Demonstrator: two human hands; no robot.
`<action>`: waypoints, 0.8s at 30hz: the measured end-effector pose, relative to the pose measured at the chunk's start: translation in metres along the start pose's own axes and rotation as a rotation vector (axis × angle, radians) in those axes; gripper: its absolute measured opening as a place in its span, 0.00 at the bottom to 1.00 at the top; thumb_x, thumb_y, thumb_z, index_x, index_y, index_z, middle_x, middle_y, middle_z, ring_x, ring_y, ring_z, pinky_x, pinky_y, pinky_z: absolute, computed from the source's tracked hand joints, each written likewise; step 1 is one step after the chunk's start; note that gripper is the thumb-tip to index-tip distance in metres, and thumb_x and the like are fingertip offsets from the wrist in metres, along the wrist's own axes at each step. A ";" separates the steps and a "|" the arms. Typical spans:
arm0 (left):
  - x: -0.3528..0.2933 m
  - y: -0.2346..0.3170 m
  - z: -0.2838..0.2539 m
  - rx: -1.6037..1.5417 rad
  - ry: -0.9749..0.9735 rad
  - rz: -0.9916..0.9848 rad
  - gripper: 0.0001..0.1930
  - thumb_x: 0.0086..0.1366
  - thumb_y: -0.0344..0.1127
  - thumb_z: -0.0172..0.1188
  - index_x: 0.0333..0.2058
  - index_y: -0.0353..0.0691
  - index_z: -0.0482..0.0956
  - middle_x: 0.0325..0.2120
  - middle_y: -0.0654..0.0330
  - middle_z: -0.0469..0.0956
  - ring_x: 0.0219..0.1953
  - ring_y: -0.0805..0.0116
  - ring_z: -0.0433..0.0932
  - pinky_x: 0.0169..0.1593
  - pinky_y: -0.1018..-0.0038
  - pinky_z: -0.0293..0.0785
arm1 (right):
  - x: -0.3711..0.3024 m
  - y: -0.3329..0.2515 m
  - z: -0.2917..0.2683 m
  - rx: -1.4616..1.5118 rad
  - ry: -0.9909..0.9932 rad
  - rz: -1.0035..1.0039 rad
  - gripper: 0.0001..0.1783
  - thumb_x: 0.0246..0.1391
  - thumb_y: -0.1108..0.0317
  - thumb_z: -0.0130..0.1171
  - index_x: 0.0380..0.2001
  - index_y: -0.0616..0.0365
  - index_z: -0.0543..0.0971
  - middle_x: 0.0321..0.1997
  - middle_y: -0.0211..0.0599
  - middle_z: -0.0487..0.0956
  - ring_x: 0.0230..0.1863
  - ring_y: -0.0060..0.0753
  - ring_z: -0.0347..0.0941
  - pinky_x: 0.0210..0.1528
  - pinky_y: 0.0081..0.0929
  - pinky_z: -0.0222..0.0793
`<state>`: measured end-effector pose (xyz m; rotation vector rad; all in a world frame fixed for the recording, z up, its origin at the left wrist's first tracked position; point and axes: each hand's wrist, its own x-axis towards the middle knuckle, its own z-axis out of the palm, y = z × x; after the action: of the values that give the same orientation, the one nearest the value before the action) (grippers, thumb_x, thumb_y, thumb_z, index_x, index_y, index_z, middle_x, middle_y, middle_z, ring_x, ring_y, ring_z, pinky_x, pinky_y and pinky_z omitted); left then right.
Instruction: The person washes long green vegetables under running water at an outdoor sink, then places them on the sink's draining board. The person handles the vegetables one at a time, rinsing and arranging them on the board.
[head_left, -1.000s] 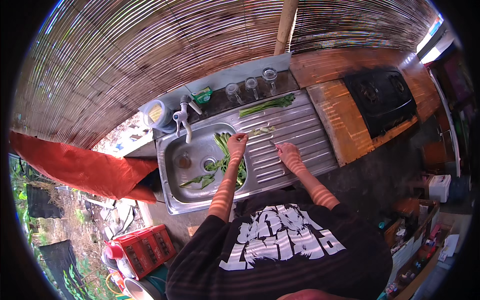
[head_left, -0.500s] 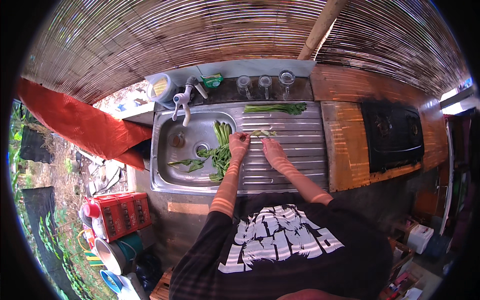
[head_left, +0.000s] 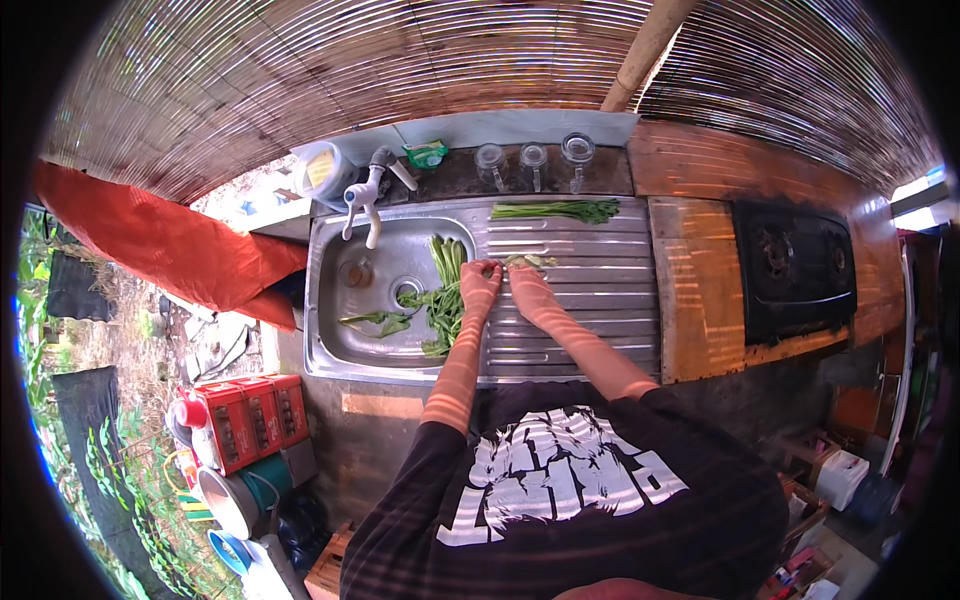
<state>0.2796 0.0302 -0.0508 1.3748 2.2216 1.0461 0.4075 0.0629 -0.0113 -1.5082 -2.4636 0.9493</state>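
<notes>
Left hand (head_left: 481, 285): fingers curled, can't tell what's gripped; leafy greens (head_left: 443, 322) just left, in sink (head_left: 400, 245). Right hand (head_left: 531, 293) close beside, hold unclear; pale pieces (head_left: 537, 261) just beyond it, green stalk bunch (head_left: 555, 210) farther.

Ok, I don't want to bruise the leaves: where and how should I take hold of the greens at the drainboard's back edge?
I'd probably grip the bunch of greens around its bare stalks, toward the left end, coming from above. It lies flat on the drainboard, running left to right, with the leafy tips at the right.
</notes>
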 end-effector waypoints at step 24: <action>-0.058 0.119 -0.148 -0.624 -0.059 -0.027 0.09 0.62 0.28 0.59 0.40 0.31 0.78 0.32 0.57 0.82 0.36 0.76 0.78 0.43 0.81 0.72 | -0.072 -0.032 -0.039 0.487 -0.208 -0.365 0.29 0.49 0.52 0.62 0.54 0.49 0.72 0.62 0.42 0.64 0.66 0.44 0.55 0.66 0.37 0.49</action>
<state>0.2934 -0.0501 0.1304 1.0686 1.6471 1.4950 0.4341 0.0107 0.0541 -0.8117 -2.2749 1.5338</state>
